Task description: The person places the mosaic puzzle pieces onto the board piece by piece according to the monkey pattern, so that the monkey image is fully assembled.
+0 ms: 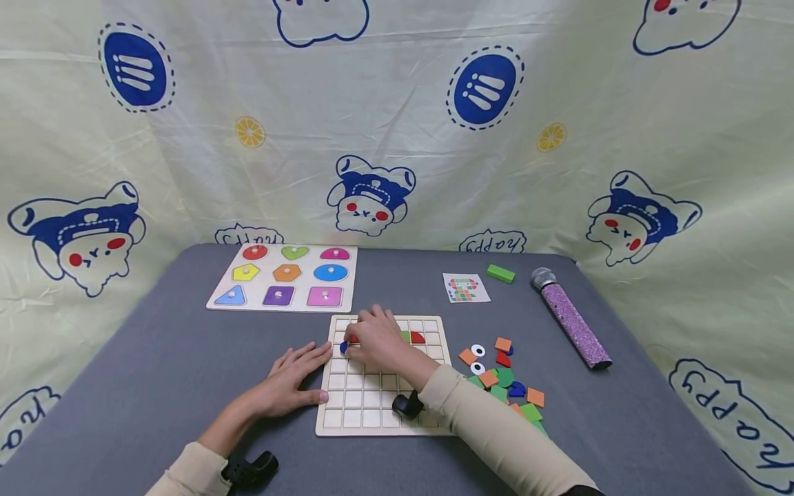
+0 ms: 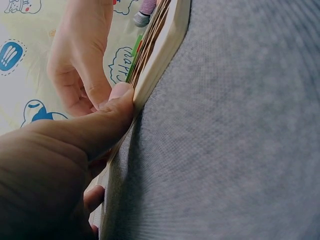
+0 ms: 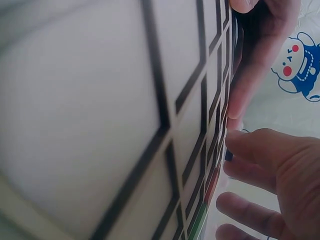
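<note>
A wooden grid board (image 1: 352, 419) with white square cells lies on the grey table. My left hand (image 1: 290, 384) rests along its left edge, fingers stretched out, thumb touching the rim. Over the board's upper left, my right hand (image 1: 384, 342) pinches a small blue piece (image 3: 229, 154) between thumb and finger; its full shape is hidden. In the upper rows sit a red rounded piece (image 1: 418, 337) and a green piece (image 1: 406, 336). Another red piece (image 1: 353, 339) shows partly beside the right fingers. The right hand covers the cells between.
Loose coloured pieces (image 1: 504, 377) lie in a pile right of the board. Behind it are a shape puzzle board (image 1: 298, 289), a pattern card (image 1: 466, 288) and a green block (image 1: 500, 273). A glittery purple microphone (image 1: 573, 320) lies at the far right.
</note>
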### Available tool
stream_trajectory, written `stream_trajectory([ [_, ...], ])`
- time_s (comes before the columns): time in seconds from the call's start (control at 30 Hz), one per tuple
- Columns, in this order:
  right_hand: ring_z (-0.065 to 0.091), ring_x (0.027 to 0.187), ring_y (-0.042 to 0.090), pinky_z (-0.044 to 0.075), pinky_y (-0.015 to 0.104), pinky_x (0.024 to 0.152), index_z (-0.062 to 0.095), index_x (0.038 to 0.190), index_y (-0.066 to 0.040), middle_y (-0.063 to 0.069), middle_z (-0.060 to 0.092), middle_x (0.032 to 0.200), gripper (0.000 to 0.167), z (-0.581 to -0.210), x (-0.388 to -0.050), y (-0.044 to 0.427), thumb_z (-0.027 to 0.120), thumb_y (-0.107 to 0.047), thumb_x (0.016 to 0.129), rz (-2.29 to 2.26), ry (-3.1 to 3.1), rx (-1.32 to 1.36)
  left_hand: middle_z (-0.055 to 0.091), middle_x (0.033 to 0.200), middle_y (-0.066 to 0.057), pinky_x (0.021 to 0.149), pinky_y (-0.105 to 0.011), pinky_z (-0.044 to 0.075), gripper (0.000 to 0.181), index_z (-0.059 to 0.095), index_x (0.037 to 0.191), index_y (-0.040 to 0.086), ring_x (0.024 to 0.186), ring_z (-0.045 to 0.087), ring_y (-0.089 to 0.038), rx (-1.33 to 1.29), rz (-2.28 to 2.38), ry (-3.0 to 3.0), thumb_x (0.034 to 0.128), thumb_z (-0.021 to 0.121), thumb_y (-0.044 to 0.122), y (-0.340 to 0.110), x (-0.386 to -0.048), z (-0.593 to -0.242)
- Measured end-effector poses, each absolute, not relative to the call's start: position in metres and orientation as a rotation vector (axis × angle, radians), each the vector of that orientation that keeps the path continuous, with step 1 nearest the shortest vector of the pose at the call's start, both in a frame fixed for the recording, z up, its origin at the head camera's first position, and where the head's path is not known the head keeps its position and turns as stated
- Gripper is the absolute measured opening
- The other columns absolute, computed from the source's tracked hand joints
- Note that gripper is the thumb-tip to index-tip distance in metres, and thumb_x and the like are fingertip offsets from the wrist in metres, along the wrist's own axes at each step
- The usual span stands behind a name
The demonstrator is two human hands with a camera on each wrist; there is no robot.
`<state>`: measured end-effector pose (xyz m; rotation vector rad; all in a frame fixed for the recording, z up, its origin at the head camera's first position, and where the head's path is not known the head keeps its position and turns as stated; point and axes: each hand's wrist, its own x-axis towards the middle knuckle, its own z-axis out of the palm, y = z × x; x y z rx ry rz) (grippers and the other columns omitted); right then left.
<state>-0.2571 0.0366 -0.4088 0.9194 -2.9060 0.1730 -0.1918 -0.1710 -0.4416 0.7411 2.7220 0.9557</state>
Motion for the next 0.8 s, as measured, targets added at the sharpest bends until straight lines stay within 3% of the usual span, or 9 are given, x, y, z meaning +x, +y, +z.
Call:
stream_trajectory([
  [0.8, 0.043, 0.091, 0.016, 0.032, 0.029, 0.073, 0.072, 0.102, -0.029, -0.004, 0.059, 0.096, 0.022, -0.4077, -0.2536, 0.0362, 0.070, -0.039, 0.082, 0.107, -2.900, 0.929, 0.030, 0.155, -0.012, 0.111, -0.066, 0.001, 0.075, 0.034, 0.146, 0.008, 0.144, 0.015, -0.041, 0.739, 0.966, 2.723, 0.0864, 0.064, 0.042, -0.1703, -0.1909, -0.4415],
])
